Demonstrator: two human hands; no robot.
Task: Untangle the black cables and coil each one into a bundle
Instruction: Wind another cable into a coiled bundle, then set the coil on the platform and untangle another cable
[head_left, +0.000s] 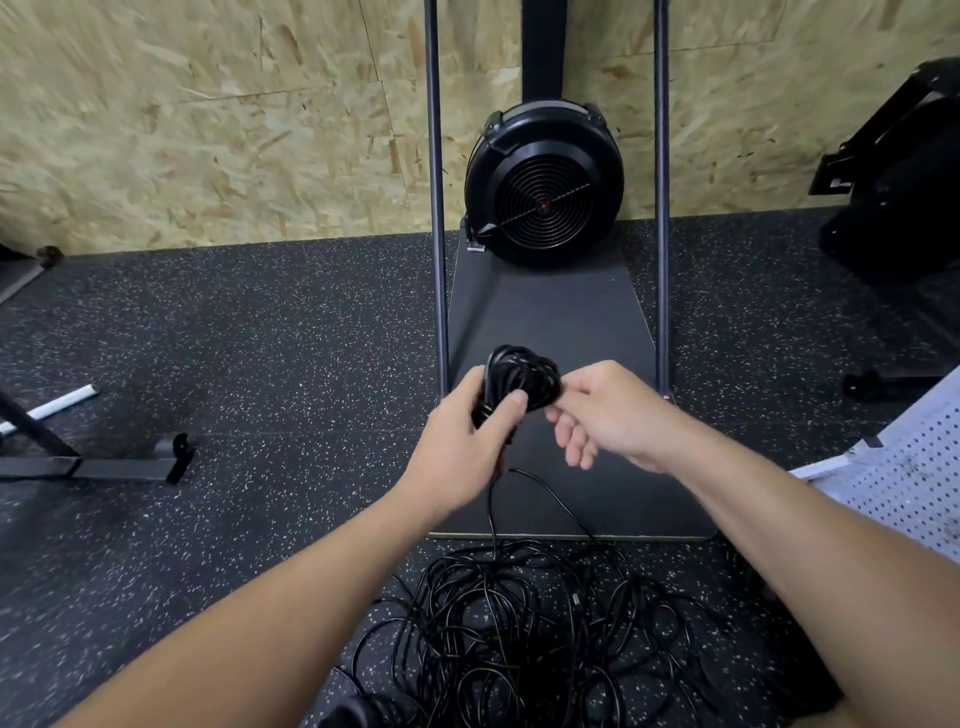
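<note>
bundle (522, 379) gripped between left hand (467, 441), right hand (597, 415)

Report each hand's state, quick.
Left hand: grips the coiled cable bundle.
Right hand: fingers at the bundle's right side; grip cannot be told.

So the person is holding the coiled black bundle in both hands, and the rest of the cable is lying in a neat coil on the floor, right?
Not quite. Both hands, left hand and right hand, do hold the coiled bundle, but the head view shows the rest of the cable as a loose tangle on the floor, not a neat coil.
</note>
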